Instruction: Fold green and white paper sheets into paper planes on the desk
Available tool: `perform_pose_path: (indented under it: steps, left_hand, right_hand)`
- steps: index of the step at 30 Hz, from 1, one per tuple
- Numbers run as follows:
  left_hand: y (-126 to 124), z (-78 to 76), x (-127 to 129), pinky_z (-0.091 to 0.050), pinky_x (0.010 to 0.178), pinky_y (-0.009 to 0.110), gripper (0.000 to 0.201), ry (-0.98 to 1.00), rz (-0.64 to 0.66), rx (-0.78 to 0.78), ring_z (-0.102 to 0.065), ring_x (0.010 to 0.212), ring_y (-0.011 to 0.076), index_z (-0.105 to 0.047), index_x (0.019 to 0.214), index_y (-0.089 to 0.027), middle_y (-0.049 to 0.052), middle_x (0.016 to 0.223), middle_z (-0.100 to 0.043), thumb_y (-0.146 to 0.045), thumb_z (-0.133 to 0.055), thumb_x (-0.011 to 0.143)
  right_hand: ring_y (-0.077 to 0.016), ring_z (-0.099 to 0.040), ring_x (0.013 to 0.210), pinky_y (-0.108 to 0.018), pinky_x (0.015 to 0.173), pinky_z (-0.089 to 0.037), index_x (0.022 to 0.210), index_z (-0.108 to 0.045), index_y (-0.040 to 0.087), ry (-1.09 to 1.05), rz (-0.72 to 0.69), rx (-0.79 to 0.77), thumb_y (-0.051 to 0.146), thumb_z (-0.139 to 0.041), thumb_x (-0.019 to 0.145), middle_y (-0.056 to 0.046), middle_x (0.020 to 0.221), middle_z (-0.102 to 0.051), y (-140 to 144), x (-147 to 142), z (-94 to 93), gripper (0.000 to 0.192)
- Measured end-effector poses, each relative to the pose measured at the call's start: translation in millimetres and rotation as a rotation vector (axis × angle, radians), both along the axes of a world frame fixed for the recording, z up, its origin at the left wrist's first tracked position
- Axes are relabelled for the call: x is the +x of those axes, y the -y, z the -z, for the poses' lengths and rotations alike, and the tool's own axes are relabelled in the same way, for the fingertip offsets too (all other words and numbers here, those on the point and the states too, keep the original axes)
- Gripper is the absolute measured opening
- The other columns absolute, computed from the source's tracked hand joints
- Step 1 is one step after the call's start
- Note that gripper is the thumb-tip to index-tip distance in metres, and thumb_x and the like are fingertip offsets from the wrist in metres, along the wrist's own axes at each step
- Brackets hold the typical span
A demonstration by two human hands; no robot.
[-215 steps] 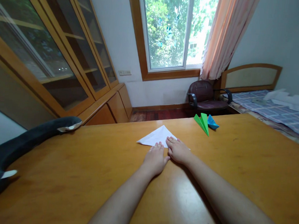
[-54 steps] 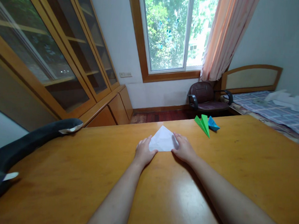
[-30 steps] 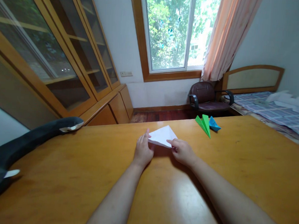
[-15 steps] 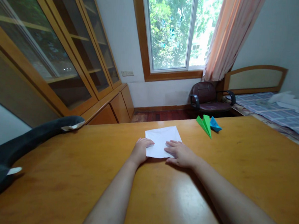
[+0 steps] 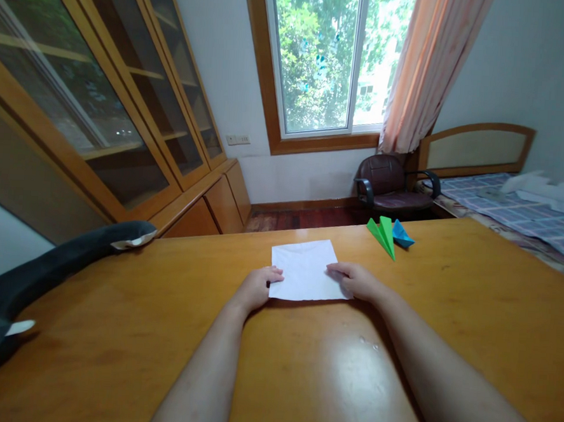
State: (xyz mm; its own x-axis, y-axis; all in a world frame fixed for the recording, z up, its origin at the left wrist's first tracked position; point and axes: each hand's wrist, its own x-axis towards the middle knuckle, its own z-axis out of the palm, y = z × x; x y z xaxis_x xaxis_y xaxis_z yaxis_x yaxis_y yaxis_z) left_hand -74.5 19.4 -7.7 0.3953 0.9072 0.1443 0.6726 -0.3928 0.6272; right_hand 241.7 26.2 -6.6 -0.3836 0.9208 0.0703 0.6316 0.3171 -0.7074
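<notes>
A sheet of white paper (image 5: 304, 273) lies on the wooden desk in front of me, with faint creases near its far edge. My left hand (image 5: 257, 288) is closed on the paper's left edge, fingertips on the upper face. At the right edge, my right hand (image 5: 358, 282) grips the paper with the index finger stretched over the top and the other fingers curled, partly hidden. Beyond the right hand lie a green paper plane (image 5: 383, 236) and a small blue folded paper boat (image 5: 402, 235), side by side and touched by neither hand.
The wooden desk (image 5: 112, 328) fills the foreground. A black-and-white plush toy (image 5: 64, 258) lies along its left side. Past the far edge stand a maroon armchair (image 5: 384, 179), a bed (image 5: 540, 201) and a glass-door cabinet (image 5: 174, 102).
The right hand has gone from fingers spread flat on the paper to gripping its right edge, a little farther right. More of the paper shows. My left hand has shifted slightly left.
</notes>
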Motion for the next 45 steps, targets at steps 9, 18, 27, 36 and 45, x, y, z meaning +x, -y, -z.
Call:
perform_pose_path:
  steps: [9, 18, 27, 36, 45]
  left_hand:
    - [-4, 6.0, -6, -0.043, 0.107, 0.044, 0.026, 0.058, 0.002, -0.033, -0.056, 0.122, 0.0257, -0.076, 0.097, -0.021, 0.008, 0.123, -0.065, -0.027, -0.06, 0.078]
    - [1, -4.4, -2, -0.045, 0.104, 0.045, 0.03, 0.274, -0.114, -0.112, -0.066, 0.107, 0.0275, -0.077, 0.096, -0.019, 0.007, 0.109, -0.072, -0.039, -0.066, 0.077]
    - [3, -10.1, 5, -0.053, 0.084, 0.034, 0.03, 0.339, -0.139, -0.195, -0.069, 0.093, 0.025, -0.075, 0.096, -0.015, 0.006, 0.1, -0.075, -0.036, -0.062, 0.079]
    - [-4, 2.2, 5, -0.051, 0.075, 0.029, 0.032, 0.346, -0.206, -0.1, -0.067, 0.084, 0.021, -0.07, 0.098, -0.014, 0.007, 0.096, -0.074, -0.038, -0.062, 0.079]
    - [3, -8.3, 15, -0.036, 0.056, 0.024, 0.082, 0.04, -0.369, -0.014, -0.051, 0.055, 0.0147, -0.022, 0.151, -0.012, -0.006, 0.058, -0.054, -0.035, -0.06, 0.083]
  right_hand:
    - [-0.0264, -0.063, 0.109, -0.042, 0.101, -0.046, 0.112, -0.072, 0.02, -0.147, 0.004, 0.029, 0.021, -0.06, 0.078, -0.009, 0.12, -0.068, 2, 5, -0.7, 0.036]
    - [-0.0274, -0.065, 0.104, -0.042, 0.098, -0.047, 0.101, -0.076, 0.017, -0.199, -0.018, 0.027, 0.026, -0.068, 0.07, -0.012, 0.112, -0.071, -5, 9, 5.9, 0.034]
    - [-0.0179, -0.063, 0.069, -0.029, 0.068, -0.051, 0.072, -0.076, 0.015, -0.2, -0.019, -0.019, 0.031, -0.061, 0.074, -0.005, 0.073, -0.072, -5, 3, -3.8, 0.022]
    - [-0.0218, -0.067, 0.08, -0.032, 0.074, -0.053, 0.085, -0.074, 0.015, -0.347, 0.069, -0.138, 0.036, -0.064, 0.074, -0.007, 0.088, -0.075, -6, -2, 0.8, 0.026]
    - [-0.0174, -0.064, 0.07, -0.026, 0.065, -0.048, 0.129, -0.056, 0.015, -0.11, 0.301, -0.073, 0.02, -0.061, 0.077, -0.004, 0.084, -0.072, -7, -12, 0.4, 0.053]
